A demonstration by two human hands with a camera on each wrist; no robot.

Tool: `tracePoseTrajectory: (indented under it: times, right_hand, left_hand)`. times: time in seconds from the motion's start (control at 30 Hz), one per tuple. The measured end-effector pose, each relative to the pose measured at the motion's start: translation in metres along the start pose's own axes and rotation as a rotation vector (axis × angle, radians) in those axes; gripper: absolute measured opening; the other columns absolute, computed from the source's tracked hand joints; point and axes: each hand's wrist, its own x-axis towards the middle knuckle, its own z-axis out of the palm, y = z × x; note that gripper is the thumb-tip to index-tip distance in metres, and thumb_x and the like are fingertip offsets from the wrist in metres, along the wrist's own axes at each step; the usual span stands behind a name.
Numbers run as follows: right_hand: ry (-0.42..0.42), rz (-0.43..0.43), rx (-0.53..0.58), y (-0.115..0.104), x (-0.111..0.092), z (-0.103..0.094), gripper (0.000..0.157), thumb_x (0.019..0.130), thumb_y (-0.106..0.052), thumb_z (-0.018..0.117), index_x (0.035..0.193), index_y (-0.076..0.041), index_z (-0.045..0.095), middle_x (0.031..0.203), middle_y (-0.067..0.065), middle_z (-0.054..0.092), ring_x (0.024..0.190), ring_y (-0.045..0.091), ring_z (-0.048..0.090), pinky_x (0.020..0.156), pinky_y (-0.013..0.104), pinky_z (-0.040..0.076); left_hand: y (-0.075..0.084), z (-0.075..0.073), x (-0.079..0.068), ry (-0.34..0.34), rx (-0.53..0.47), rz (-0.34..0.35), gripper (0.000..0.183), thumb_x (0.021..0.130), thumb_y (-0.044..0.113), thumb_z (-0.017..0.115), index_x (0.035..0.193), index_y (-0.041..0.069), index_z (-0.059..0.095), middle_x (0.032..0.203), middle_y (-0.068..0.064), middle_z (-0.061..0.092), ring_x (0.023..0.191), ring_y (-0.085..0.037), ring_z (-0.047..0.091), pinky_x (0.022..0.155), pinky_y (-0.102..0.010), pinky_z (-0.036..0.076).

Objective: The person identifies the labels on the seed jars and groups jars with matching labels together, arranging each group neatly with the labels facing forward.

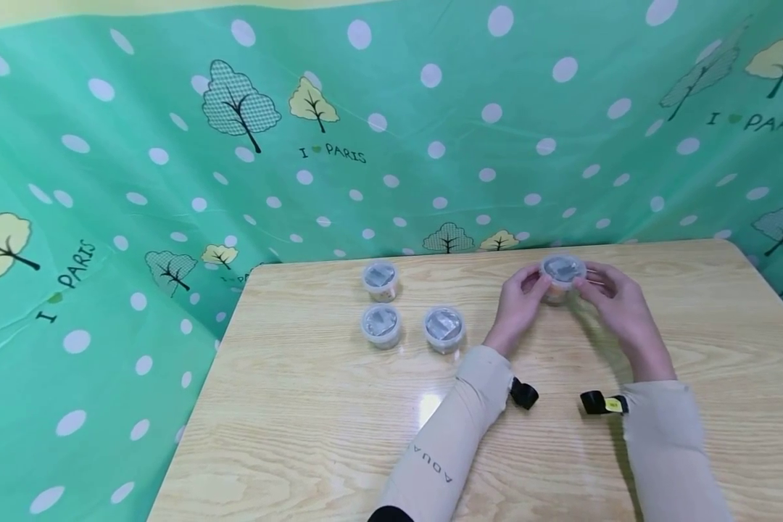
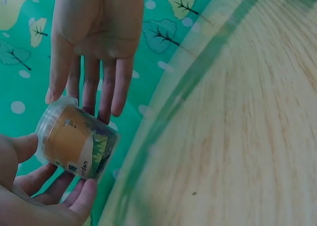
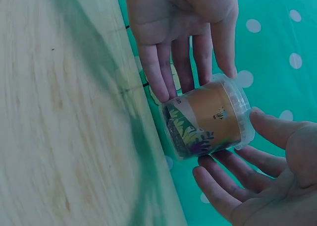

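Both hands hold one clear plastic cup (image 1: 563, 270) with a lid, near the far edge of the table. An orange label with a bee and leaves wraps the cup (image 2: 74, 137), and dark contents show at its base. My left hand (image 1: 520, 301) grips it from the left, thumb at the lid rim and fingers along the side. From the other side my right hand (image 1: 616, 297) does the same, its thumb touching the rim. The right wrist view shows the cup (image 3: 205, 119) between both sets of fingers. A grey packet shows through the lid.
Three similar lidded cups stand to the left: a back one (image 1: 380, 279), a front-left one (image 1: 381, 325) and a front-right one (image 1: 444, 328). The wooden table (image 1: 287, 406) meets a green dotted cloth (image 1: 398, 145) behind and at the left.
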Motion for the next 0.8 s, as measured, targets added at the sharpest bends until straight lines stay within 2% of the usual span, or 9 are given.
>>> tracePoseTrajectory:
  times: [0.1, 0.2, 0.27, 0.33, 0.43, 0.67, 0.8]
  right_hand:
    - [0.007, -0.011, 0.015, -0.003, -0.001, 0.001, 0.069, 0.101, -0.044, 0.05, 0.154, -0.003, 0.03, 0.149, 0.027, 0.042, 0.132, 0.037, 0.047, 0.085, 0.006, 0.048]
    - [0.021, -0.016, 0.033, -0.005, -0.002, 0.001, 0.071, 0.101, -0.043, 0.052, 0.154, -0.003, 0.029, 0.148, 0.027, 0.042, 0.119, 0.015, 0.057, 0.086, 0.007, 0.05]
    - [0.034, -0.018, 0.041, -0.008, -0.003, 0.0, 0.072, 0.1, -0.043, 0.053, 0.155, -0.004, 0.029, 0.147, 0.027, 0.043, 0.107, -0.001, 0.056, 0.084, 0.007, 0.05]
    - [0.043, -0.027, 0.047, -0.01, -0.004, 0.0, 0.073, 0.099, -0.044, 0.054, 0.155, -0.005, 0.029, 0.145, 0.026, 0.044, 0.099, -0.011, 0.053, 0.084, 0.006, 0.049]
    - [0.053, -0.053, 0.041, -0.014, -0.007, -0.001, 0.07, 0.099, -0.043, 0.055, 0.154, -0.007, 0.032, 0.14, 0.019, 0.048, 0.098, -0.011, 0.054, 0.083, 0.005, 0.049]
    - [0.072, -0.068, 0.041, -0.022, -0.011, -0.004, 0.065, 0.098, -0.042, 0.058, 0.155, -0.022, 0.034, 0.121, -0.013, 0.051, 0.099, -0.007, 0.054, 0.08, 0.001, 0.043]
    - [0.076, -0.077, 0.082, -0.027, -0.012, -0.002, 0.06, 0.099, -0.037, 0.059, 0.154, -0.024, 0.038, 0.119, -0.019, 0.051, 0.102, -0.005, 0.054, 0.082, 0.002, 0.044]
  left_hand:
    - [0.005, -0.001, -0.002, -0.004, 0.023, -0.002, 0.039, 0.1, 0.024, 0.06, 0.136, 0.008, 0.058, 0.131, -0.004, 0.064, 0.118, -0.007, 0.059, 0.097, -0.015, 0.048]
    - [0.01, -0.002, -0.004, -0.01, 0.037, 0.008, 0.041, 0.101, 0.026, 0.059, 0.137, 0.008, 0.057, 0.132, -0.004, 0.063, 0.119, -0.006, 0.058, 0.098, -0.015, 0.048]
    - [0.014, -0.003, -0.005, -0.019, 0.038, 0.024, 0.041, 0.101, 0.026, 0.058, 0.138, 0.008, 0.056, 0.134, -0.004, 0.062, 0.12, -0.007, 0.057, 0.098, -0.015, 0.047]
    - [0.018, -0.004, -0.005, -0.022, 0.038, 0.039, 0.042, 0.101, 0.025, 0.058, 0.138, 0.007, 0.055, 0.134, -0.005, 0.062, 0.121, -0.007, 0.057, 0.099, -0.015, 0.047]
    - [0.024, -0.005, -0.007, -0.021, 0.043, 0.05, 0.041, 0.101, 0.024, 0.058, 0.138, 0.006, 0.055, 0.134, -0.006, 0.062, 0.12, -0.006, 0.057, 0.098, -0.015, 0.047]
    - [0.037, -0.008, -0.012, -0.021, 0.058, 0.069, 0.042, 0.101, 0.025, 0.056, 0.139, 0.007, 0.054, 0.135, -0.006, 0.061, 0.121, -0.007, 0.057, 0.099, -0.016, 0.047]
    - [0.044, -0.012, -0.016, -0.012, 0.079, 0.086, 0.042, 0.102, 0.027, 0.056, 0.139, 0.008, 0.054, 0.136, -0.006, 0.061, 0.122, -0.007, 0.056, 0.1, -0.017, 0.047]
